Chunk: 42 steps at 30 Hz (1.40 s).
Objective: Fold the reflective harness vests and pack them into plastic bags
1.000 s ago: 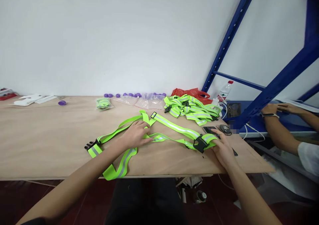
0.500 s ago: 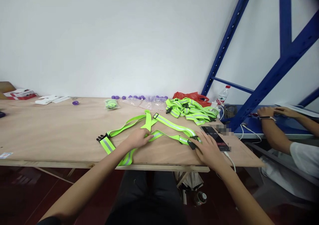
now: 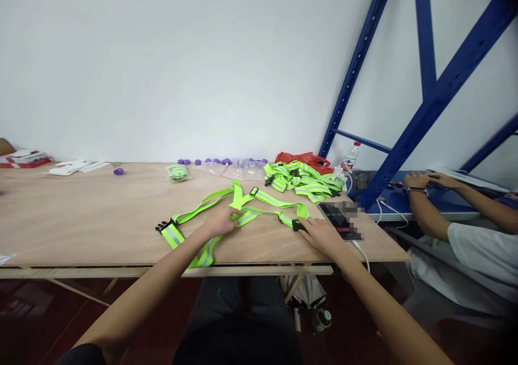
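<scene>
A neon-yellow reflective strap harness (image 3: 205, 252) with grey stripes lies in loose loops on the table in front of me. At its left end sits a black pronged buckle (image 3: 165, 226). My left hand (image 3: 220, 221) is closed on the strap where several bands cross at the middle. At the harness's right end, my right hand (image 3: 324, 236) has its fingertips at a black buckle piece (image 3: 298, 225), gripping the strap end there; the fingers partly cover it. A small black slider (image 3: 254, 191) shows on the upper right band.
Behind lies a heap of similar straps (image 3: 311, 181) beside a red bag (image 3: 303, 159). A bagged strap (image 3: 178, 172), clear bags (image 3: 243, 169) and purple rolls (image 3: 197, 162) line the wall. A phone (image 3: 340, 222) lies right. Blue rack posts (image 3: 404, 149) separate a co-worker's hands (image 3: 418, 180).
My right hand has drawn slightly left and nearer with the buckle end, so the right loop is shorter. My left hand stays at the crossing bands. The view has shifted a little.
</scene>
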{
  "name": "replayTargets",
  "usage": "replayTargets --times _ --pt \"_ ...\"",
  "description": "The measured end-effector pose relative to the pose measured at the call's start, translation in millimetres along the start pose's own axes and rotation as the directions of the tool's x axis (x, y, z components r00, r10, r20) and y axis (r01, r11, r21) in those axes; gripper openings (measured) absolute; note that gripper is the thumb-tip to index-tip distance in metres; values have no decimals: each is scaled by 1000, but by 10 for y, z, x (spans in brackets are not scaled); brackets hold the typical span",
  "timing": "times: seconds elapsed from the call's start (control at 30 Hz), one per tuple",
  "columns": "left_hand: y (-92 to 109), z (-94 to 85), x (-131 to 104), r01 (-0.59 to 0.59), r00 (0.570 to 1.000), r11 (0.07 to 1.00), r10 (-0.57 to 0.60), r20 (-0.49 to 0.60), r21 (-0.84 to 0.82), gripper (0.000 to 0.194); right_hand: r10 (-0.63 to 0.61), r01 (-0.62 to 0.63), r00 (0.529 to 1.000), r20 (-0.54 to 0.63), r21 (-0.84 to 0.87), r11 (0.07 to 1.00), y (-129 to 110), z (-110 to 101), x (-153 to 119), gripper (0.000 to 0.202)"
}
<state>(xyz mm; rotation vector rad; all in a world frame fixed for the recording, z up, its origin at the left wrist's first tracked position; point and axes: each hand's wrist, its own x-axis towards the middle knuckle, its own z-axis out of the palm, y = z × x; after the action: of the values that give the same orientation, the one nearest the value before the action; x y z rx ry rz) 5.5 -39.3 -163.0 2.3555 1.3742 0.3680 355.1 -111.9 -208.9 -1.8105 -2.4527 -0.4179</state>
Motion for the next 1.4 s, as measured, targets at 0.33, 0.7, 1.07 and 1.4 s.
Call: replayTargets --times 0.33,0.7,1.07,1.4 --pt "-90 51 -13 -77 995 964 60 -75 -255 66 53 -49 995 -80 54 997 -305 -419 229 30" --pt "-270 -115 -187 -89 990 929 44 -133 -359 31 -201 239 971 -129 546 803 -984 -100 1149 32" --pt "-487 -256 -308 20 997 939 -43 -61 -345 40 176 -20 976 -125 762 648 -718 -199 1153 22" --pt "-147 -126 -155 233 968 777 -126 218 -585 53 146 25 977 -157 760 649 -755 -335 1145 32"
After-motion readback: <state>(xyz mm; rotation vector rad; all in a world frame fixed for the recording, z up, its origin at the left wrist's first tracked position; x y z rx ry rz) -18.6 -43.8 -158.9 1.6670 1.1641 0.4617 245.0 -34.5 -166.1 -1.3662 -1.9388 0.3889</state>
